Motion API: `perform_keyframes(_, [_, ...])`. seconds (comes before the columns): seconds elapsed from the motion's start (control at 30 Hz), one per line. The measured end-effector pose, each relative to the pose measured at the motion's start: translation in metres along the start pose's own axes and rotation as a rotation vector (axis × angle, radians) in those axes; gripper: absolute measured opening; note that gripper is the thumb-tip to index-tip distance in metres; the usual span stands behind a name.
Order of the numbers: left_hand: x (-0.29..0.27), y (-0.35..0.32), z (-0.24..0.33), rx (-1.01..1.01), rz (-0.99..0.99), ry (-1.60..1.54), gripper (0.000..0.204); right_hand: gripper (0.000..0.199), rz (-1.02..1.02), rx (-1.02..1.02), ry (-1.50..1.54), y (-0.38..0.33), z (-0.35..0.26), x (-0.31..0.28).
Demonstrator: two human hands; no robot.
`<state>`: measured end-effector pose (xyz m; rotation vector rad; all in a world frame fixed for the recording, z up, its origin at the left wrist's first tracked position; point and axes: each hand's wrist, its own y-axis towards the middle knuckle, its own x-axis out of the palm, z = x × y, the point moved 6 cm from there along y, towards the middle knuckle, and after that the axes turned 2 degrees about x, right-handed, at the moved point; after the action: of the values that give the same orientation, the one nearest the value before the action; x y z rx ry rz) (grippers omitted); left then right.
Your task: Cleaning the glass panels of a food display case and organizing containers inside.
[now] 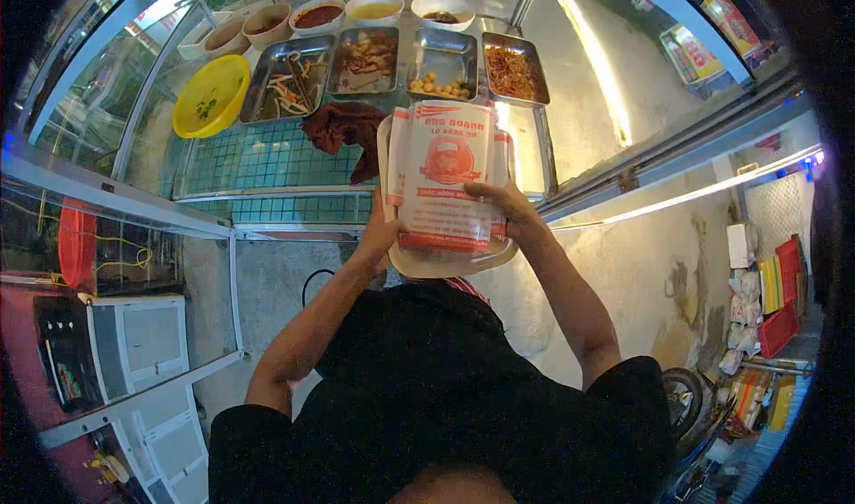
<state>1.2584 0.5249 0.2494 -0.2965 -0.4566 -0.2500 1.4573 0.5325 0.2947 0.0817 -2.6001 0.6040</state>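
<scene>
A pale tray (454, 265) with rounded corners is held up in front of my chest. On it lies a stack of white paper bags (445, 206) with red print, some lapping out at the sides. My left hand (385, 234) is closed round the tray's left side, with the thumb at the edge of the bags. From the right, my right hand (506, 203) grips the other side, its thumb stretched over the top bag. The fingers under the tray are hidden. Just beyond the tray's left corner, a crumpled dark red cloth (343, 134) lies on the counter.
Metal trays of food stand behind, one with small round yellowish pieces (439, 85), another with brown shreds (515, 69). Several bowls of sauce (375, 10) line the back. A yellow basin (211, 97) sits left on the green tiled counter (258, 161). Metal-framed glass encloses the stall.
</scene>
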Motion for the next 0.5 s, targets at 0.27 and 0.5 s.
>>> perform_keyframes(0.27, [-0.019, -0.018, 0.013, -0.046, 0.03, -0.004, 0.084, 0.036, 0.113, -0.006, -0.134, 0.008, 0.022, -0.012])
perform_keyframes(0.5, [-0.063, -0.044, 0.068, 0.33, 0.085, 0.542, 0.073, 0.038, 0.079, -0.268, -0.274, -0.033, -0.019, 0.042])
